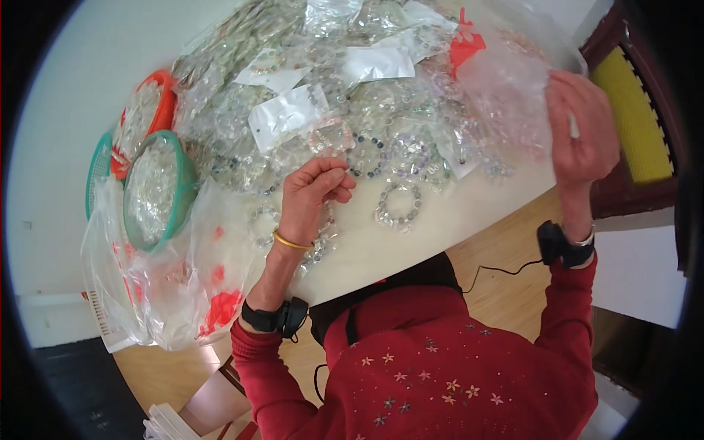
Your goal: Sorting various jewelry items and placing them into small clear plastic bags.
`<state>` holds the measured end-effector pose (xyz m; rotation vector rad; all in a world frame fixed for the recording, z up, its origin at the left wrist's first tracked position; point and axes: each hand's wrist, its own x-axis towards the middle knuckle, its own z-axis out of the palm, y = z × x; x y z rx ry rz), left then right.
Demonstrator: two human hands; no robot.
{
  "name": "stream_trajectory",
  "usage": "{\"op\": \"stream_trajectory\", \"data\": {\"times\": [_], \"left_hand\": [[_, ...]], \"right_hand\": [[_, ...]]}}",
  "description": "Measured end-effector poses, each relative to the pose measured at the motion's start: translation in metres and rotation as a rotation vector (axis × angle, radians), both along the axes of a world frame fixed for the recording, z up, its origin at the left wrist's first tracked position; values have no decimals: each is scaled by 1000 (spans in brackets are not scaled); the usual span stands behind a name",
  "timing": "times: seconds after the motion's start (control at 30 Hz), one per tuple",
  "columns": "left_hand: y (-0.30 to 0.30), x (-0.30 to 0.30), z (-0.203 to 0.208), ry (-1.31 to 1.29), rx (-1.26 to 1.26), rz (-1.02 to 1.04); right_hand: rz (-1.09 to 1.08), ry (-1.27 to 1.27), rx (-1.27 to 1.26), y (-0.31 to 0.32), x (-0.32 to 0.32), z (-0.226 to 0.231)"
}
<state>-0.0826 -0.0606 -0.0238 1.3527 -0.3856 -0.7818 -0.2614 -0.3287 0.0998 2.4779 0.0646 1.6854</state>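
My left hand (317, 192) hovers over the near part of the white table, its thumb and fingers pinched together; whatever may be between them is too small to make out. Close by lie a dark beaded bracelet (380, 163), a purple beaded bracelet (396, 150) and, nearer the table's edge, a grey beaded bracelet (416, 196) in clear wrapping. At the right, my right hand (584, 132) is closed at the side of a large clear plastic bag (506, 92) with pinkish contents; its fingertips are partly hidden.
A big heap of bagged bracelets (235, 81) covers the table's far side, with white packets (288, 117) on top. Green basket (187, 183) and red basket (166, 103) stand left, beside a clear bag with red print (220, 308). A yellow mat (631, 117) is at far right.
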Motion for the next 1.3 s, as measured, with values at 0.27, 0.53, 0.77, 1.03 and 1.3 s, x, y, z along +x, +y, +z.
{"op": "stream_trajectory", "data": {"times": [0.27,0.53,0.77,1.03,1.3], "left_hand": [[6,8,-11,156,-238,187],[8,14,-16,236,-450,402],[7,12,-9,238,-419,393],[5,6,-1,107,-251,204],[12,10,-8,144,-270,115]], "right_hand": [[302,606,566,72,113,-86],[171,671,531,96,149,-122],[662,626,1662,78,143,-111],[854,540,1707,93,128,-105],[902,591,1820,100,113,-103]]}}
